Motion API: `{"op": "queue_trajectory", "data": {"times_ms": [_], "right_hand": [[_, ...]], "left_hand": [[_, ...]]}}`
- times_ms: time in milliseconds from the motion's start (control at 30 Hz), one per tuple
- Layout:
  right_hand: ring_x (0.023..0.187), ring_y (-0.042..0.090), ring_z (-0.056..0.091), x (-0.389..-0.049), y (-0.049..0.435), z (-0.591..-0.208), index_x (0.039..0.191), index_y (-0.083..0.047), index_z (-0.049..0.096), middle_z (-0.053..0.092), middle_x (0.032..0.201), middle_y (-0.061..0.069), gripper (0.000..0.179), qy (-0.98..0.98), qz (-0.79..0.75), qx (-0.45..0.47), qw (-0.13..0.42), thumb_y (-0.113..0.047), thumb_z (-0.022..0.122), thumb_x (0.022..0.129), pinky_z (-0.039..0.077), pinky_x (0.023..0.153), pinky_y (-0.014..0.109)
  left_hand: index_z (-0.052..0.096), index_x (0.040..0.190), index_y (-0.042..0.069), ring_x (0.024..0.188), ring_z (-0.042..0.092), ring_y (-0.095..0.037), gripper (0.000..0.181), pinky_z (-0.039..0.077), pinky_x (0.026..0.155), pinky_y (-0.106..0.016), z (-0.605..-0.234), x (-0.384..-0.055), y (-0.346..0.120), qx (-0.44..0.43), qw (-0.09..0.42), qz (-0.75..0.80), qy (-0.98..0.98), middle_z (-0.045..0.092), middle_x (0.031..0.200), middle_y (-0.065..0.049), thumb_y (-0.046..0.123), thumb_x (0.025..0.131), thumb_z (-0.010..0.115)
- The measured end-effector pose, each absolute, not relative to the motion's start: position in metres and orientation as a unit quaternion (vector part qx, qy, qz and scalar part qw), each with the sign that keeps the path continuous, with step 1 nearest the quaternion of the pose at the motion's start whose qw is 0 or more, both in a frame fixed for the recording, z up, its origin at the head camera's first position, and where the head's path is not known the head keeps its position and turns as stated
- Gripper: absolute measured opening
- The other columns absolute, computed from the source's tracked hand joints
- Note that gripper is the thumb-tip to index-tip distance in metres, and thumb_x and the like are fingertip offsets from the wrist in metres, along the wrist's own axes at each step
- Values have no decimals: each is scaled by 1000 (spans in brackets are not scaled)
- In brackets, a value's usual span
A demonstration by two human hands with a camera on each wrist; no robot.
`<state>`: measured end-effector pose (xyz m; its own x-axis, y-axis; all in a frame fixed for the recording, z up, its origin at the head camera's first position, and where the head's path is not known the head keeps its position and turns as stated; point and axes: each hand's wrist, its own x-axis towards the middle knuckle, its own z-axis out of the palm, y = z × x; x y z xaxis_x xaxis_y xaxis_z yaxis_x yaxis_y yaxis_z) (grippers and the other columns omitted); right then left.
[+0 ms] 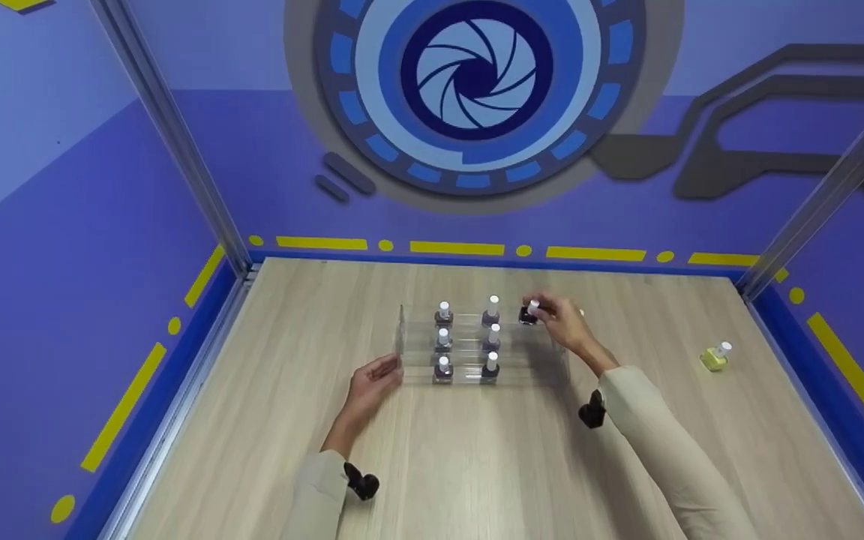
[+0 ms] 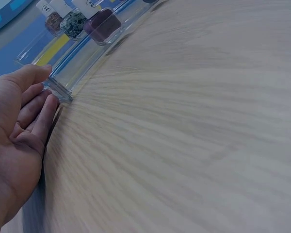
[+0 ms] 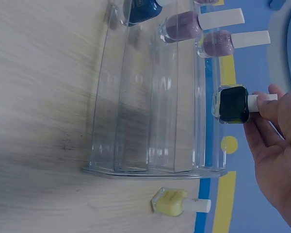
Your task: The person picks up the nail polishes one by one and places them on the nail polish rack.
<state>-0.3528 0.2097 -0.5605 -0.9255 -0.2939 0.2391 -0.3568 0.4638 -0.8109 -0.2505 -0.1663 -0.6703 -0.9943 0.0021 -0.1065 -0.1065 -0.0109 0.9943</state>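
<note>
A clear stepped display rack (image 1: pixel 511 367) stands on the table with small nail polish bottles, white caps up, in two columns over three tiers. My right hand (image 1: pixel 568 324) pinches the white cap of a dark nail polish bottle (image 3: pixel 234 104), upright at the rack's back tier. In the right wrist view its base overlaps the top step, beside a mauve bottle (image 3: pixel 218 43). My left hand (image 1: pixel 373 386) touches the rack's left end, thumb and fingertips against the clear end panel (image 2: pixel 62 91). Near that end, the left wrist view shows a dark plum bottle (image 2: pixel 104 26).
A yellow nail polish bottle (image 1: pixel 714 360) stands on the wooden table (image 1: pixel 477 457) to the right of the rack. Behind my right hand a small white tip (image 1: pixel 582 313) shows. Printed blue panels (image 1: pixel 312 135) close in the table at the back and sides.
</note>
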Motion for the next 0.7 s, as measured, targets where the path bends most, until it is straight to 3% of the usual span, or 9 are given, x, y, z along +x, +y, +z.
{"op": "queue_trajectory", "data": {"times_ms": [200,700], "right_hand": [[107,42,69,-353,209,-566,119,9,67,71,119,29,24,-855,482,189,30,11,58,96,58,90,30],[117,44,66,-354,211,-568,129,9,62,66,128,30,32,-859,478,185,-3,11,53,99,55,104,50]], "left_hand": [[53,144,-5,140,52,-38,51,54,108,-34,-669,-249,-166,-41,38,704,708,55,148,-26,14,99,67],[53,144,-5,140,51,-39,50,54,109,-36,-668,-249,-166,-45,40,706,705,54,148,-26,13,99,67]]}}
